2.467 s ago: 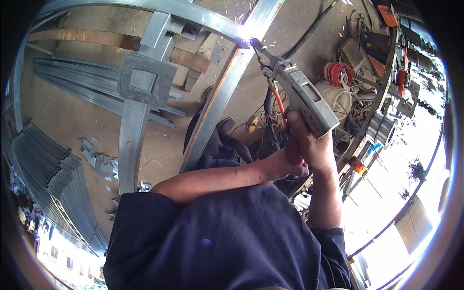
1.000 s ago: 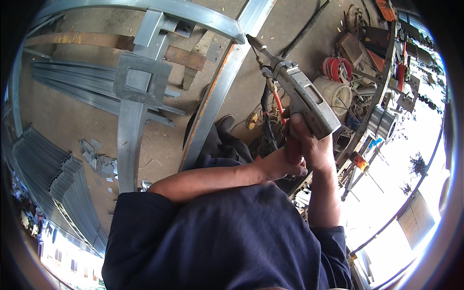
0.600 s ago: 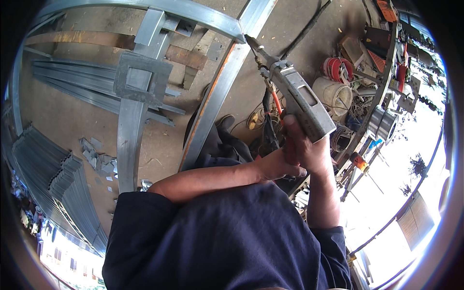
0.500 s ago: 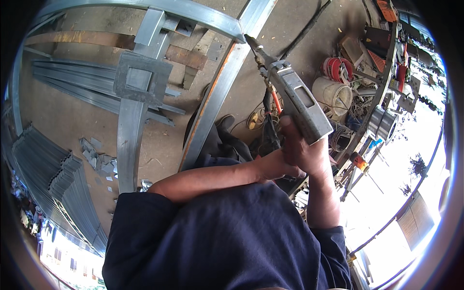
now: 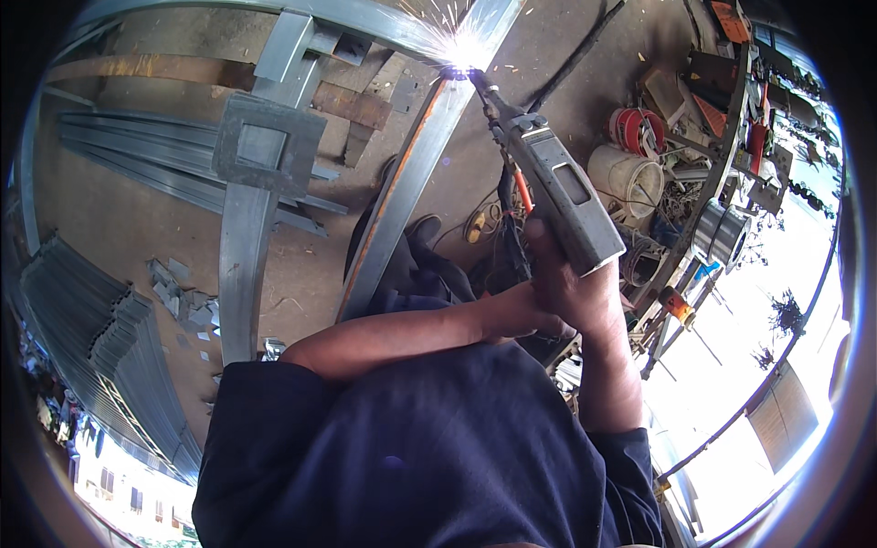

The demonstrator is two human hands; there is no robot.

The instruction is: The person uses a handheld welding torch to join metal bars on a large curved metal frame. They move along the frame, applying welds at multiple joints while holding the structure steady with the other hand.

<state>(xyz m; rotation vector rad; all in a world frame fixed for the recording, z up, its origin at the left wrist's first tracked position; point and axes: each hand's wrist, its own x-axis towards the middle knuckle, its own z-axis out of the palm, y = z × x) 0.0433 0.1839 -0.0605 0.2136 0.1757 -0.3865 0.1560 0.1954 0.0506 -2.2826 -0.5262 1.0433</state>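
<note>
My right hand [image 5: 575, 292] is closed round the rear of a grey welding gun [image 5: 565, 187] with a long boxy body and a narrow neck. At the gun's tip a bright white arc [image 5: 466, 55] throws sparks where a crossing steel beam [image 5: 375, 26] meets a slanted steel tube [image 5: 402, 201]. The glare hides the joint itself. My left hand [image 5: 513, 312] is bent in against my right hand and wrist below the gun; its fingers are curled, and what they grip is hidden. A dark cable [image 5: 508, 210] and an orange hose [image 5: 523, 190] run beside the gun.
An upright steel post [image 5: 245, 274] with a square plate [image 5: 265, 151] stands left. Steel channels [image 5: 146, 151] and corrugated sheets [image 5: 100, 338] lie beyond it. A red bucket [image 5: 636, 131], a white bucket [image 5: 626, 178] and a cluttered rack [image 5: 722, 183] are at right.
A bright arc with sparks has appeared at the gun's tip, where bare metal showed before. The gun and both hands have barely shifted.
</note>
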